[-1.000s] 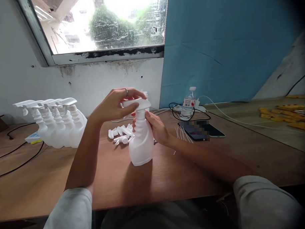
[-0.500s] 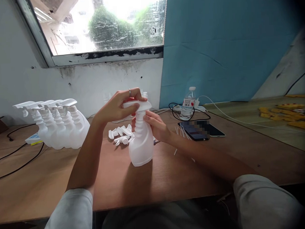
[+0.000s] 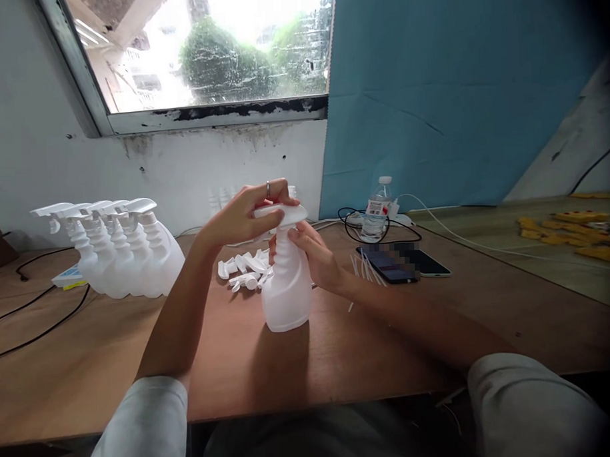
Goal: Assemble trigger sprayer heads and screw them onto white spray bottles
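Note:
A translucent white spray bottle (image 3: 288, 299) stands upright on the table in front of me. Its white trigger spray head (image 3: 293, 214) sits at the top of the neck, and my left hand (image 3: 252, 214) is closed around it from the left. My right hand (image 3: 322, 254) grips the bottle's ribbed neck from the right, with the thumb in front and some fingers hidden behind. Loose white trigger heads (image 3: 246, 267) lie in a pile just behind and left of the bottle. Whether the head is fully seated on the neck, I cannot tell.
Several spray bottles with heads (image 3: 130, 254) stand in a row at left. To the right are thin white tubes (image 3: 364, 270), two phones (image 3: 386, 262), a water bottle (image 3: 376, 213) and cables. More bottle necks (image 3: 221, 199) show behind the table's back edge.
The bottle and both hands have shifted slightly to the right in view. Both hands keep their holds on the spray head and the neck.

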Demonstrator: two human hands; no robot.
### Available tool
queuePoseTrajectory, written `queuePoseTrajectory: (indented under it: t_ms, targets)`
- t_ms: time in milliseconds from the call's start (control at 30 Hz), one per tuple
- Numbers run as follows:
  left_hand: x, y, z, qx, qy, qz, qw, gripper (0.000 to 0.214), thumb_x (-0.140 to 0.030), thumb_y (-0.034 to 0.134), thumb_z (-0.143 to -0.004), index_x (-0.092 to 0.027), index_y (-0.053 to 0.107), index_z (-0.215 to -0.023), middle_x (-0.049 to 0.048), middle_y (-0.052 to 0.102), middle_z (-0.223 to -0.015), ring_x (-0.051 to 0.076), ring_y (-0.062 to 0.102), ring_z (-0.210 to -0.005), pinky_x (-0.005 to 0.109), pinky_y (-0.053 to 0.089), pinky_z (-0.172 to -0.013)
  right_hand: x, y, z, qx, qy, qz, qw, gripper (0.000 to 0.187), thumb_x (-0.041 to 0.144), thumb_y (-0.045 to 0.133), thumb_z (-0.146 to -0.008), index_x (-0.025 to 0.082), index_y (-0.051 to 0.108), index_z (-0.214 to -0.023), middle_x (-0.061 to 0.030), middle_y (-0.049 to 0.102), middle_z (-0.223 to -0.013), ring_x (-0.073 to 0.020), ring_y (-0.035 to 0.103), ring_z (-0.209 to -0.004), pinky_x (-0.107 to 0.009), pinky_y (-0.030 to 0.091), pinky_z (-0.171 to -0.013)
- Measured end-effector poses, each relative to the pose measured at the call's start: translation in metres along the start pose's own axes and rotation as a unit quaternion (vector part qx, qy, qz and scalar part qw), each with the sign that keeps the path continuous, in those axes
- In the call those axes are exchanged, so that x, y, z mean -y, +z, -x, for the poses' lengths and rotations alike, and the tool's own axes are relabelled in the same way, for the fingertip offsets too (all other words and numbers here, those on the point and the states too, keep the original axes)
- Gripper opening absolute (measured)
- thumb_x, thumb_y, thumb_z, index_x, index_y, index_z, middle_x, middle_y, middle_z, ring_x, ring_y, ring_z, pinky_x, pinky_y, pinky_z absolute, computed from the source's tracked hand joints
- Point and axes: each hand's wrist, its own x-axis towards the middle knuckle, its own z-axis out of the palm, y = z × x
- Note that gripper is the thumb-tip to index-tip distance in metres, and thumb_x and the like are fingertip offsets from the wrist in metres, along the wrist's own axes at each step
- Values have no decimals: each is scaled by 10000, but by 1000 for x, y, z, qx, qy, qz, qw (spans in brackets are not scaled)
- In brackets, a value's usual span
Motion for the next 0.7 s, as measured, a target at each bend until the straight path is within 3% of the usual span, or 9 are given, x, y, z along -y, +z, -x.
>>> queuePoseTrajectory:
  t_ms: [133, 267, 433, 700]
  targets:
    - [0, 1, -1, -2, -4, 23, 1000, 47, -225, 500, -810, -179, 495, -810, 44, 647, -947, 173, 649, -889, 269, 524, -721, 3, 1, 0, -14, 13, 52, 998, 336, 415, 718, -778, 203, 511, -936, 12, 567, -703, -127, 551, -579, -261, 467, -519]
    - [-3, 2, 0, 9, -2, 35, 999, 45, -206, 494, -805, -181, 466, -779, 35, 641, -926, 154, 646, -843, 261, 513, -717, 5, 1, 1, 19, 3, 3, 1000, 314, 448, 648, -828, 200, 510, -962, 6, 568, -727, -133, 567, -601, -277, 483, -548]
    - [-7, 3, 0, -1, 2, 14, 1000, 16, -186, 472, -789, -179, 472, -775, 7, 609, -813, 149, 635, -831, 251, 495, -707, 3, 2, 1, -16, 0, 43, 999, 356, 397, 720, -777, 194, 499, -970, 16, 576, -706, -122, 563, -579, -251, 474, -521]
    - [-6, 3, 0, 0, 2, 16, 1000, 32, -144, 464, -777, -174, 464, -788, 9, 631, -882, 104, 611, -740, 222, 480, -678, 1, 0, 2, -14, -6, 21, 1000, 371, 411, 712, -785, 199, 498, -1002, 12, 581, -732, -124, 573, -601, -248, 477, -530]
